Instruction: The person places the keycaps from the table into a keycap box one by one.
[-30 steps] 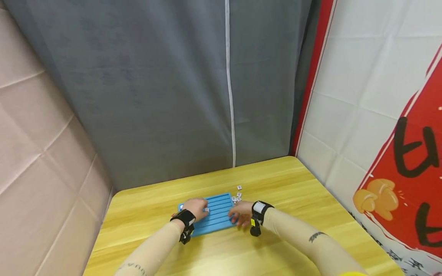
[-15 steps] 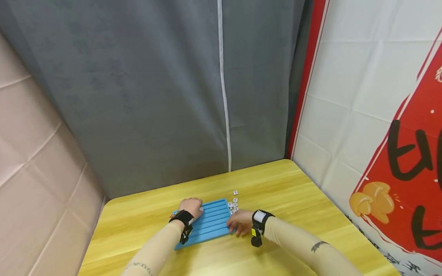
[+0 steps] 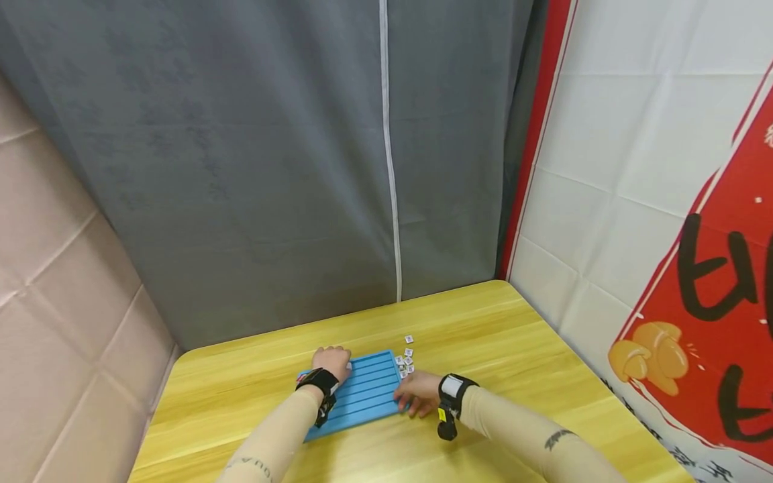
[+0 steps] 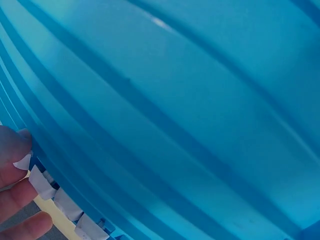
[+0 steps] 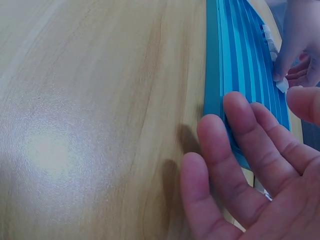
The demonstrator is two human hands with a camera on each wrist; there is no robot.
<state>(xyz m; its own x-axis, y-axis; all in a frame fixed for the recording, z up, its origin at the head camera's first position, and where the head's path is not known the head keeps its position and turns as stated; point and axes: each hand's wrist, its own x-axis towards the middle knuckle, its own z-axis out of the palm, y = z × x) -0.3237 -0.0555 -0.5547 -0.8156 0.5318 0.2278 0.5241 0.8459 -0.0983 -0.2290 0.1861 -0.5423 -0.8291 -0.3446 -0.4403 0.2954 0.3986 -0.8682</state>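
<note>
A blue ridged tray (image 3: 370, 396) lies on the table. At its far left part, my left hand (image 3: 332, 361) pinches a small white tile (image 4: 23, 162) between thumb and fingers. In the left wrist view, several white tiles (image 4: 67, 204) stand in a row along the tray's far edge, beside the held tile. My right hand (image 3: 418, 392) is at the tray's right edge, its fingers (image 5: 214, 142) loosely extended and holding nothing visible. In the right wrist view they overlap the tray's rim; whether they touch it I cannot tell.
Several loose white tiles (image 3: 403, 362) with dark marks lie just past the tray's right edge, near my right hand. The wooden table (image 3: 471, 322) ends at a grey curtain (image 3: 272, 201) behind and a white wall covering (image 3: 580, 268) on the right.
My left hand has moved with the tile from over the tray's grooves to its far edge. My right hand stays by the right edge. The head view has shifted slightly.
</note>
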